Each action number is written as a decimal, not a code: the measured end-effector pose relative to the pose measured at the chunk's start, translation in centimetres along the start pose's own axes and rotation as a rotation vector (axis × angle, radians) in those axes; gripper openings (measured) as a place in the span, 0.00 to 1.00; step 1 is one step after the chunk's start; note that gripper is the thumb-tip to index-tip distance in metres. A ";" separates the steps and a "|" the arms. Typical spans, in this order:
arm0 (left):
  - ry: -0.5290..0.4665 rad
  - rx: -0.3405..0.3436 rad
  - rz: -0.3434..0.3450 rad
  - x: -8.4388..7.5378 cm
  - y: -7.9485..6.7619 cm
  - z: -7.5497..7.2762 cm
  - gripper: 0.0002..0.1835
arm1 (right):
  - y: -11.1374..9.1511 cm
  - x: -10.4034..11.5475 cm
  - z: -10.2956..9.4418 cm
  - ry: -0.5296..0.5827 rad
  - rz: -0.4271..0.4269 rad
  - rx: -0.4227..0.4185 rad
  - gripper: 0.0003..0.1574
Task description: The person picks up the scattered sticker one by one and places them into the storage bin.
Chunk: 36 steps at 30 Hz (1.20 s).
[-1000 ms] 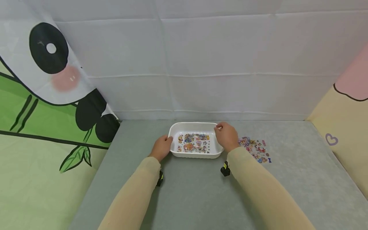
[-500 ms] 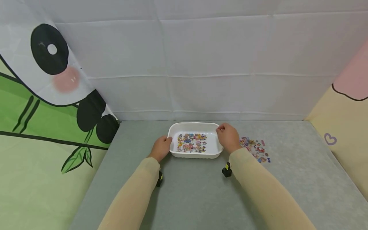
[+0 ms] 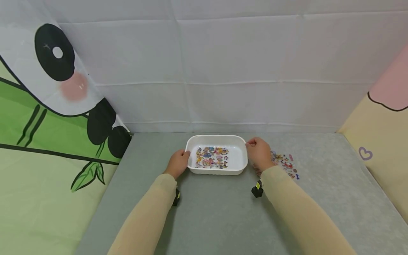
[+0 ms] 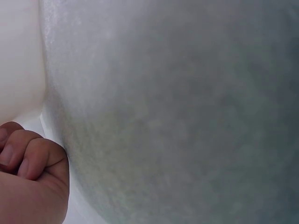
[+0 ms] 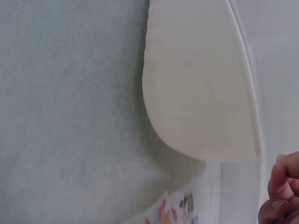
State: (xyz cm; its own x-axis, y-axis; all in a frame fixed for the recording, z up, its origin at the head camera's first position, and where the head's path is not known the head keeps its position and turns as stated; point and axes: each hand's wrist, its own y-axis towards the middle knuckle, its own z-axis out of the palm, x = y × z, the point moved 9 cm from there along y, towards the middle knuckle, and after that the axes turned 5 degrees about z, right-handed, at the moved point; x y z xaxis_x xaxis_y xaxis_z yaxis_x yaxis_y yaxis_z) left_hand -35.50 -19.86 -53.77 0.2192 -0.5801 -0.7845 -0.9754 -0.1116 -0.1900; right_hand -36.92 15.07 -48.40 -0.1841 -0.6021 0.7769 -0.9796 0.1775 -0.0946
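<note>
A white plastic basin [image 3: 237, 171] stands on the grey table. Inside it lies a sheet of colourful cartoon stickers [image 3: 211, 157]. My left hand [image 3: 177, 163] grips the basin's left rim, thumb over the edge; the left wrist view shows the hand [image 4: 37, 182] with its fingers curled beside the basin's outer wall. My right hand [image 3: 259, 154] is at the basin's right rim, fingers loosely curled with nothing visible in them. In the right wrist view its fingertips [image 5: 278, 179] are just past the basin corner. A second sticker sheet [image 3: 288, 165] lies partly hidden behind the right hand.
Under the hands spreads a grey tabletop [image 3: 216, 216]. A creased white cloth [image 3: 229, 71] hangs behind it. Printed cartoon sheets flank the table, one [image 3: 54, 124] at left and one [image 3: 379, 141] at right.
The right hand has moved right, from over the basin's right end to its outer edge, covering more of the table's sticker sheet. The stickers in the basin have shifted slightly left. The left hand stays.
</note>
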 end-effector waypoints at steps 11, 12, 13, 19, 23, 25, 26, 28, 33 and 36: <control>-0.024 0.002 0.038 -0.3 -0.2 -0.1 0.20 | -0.8 -1.0 -2.2 -0.156 -0.097 -0.046 0.13; -0.023 0.002 0.038 -0.3 -0.2 -0.1 0.20 | -0.9 -1.0 -2.4 -0.178 -0.113 -0.056 0.13; -0.022 0.003 0.038 -0.3 -0.2 0.0 0.20 | -0.9 -1.1 -2.5 -0.194 -0.124 -0.065 0.13; -0.024 0.011 0.025 -0.1 -0.1 0.0 0.21 | -0.8 -2.3 -3.2 -0.197 -0.116 -0.053 0.13; -0.025 0.012 0.019 0.0 0.0 0.1 0.21 | -0.8 -3.4 -3.8 -0.185 -0.113 -0.039 0.13; -0.023 0.012 0.018 0.1 0.0 0.1 0.21 | -0.7 -4.1 -4.1 -0.185 -0.104 -0.039 0.14; -0.022 0.014 0.019 0.0 0.0 0.1 0.21 | -0.7 -4.4 -4.3 -0.187 -0.098 -0.039 0.14; -0.019 0.016 0.019 -0.1 -0.1 0.0 0.21 | -0.6 -5.1 -4.7 -0.184 -0.080 -0.032 0.14; -0.014 0.013 0.018 0.1 0.1 0.0 0.21 | -0.2 -6.3 -6.1 -0.191 -0.050 -0.032 0.15; -0.007 0.009 0.019 0.2 0.4 0.1 0.21 | 0.0 -7.1 -7.0 -0.196 -0.042 -0.041 0.15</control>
State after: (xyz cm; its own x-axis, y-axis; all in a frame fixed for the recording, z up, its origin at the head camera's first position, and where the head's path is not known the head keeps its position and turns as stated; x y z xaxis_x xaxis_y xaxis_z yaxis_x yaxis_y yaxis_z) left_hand -35.80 -19.93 -54.11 0.2005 -0.5766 -0.7920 -0.9792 -0.0931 -0.1800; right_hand -35.03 24.79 -49.53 -0.1593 -0.7490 0.6432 -0.9833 0.1782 -0.0359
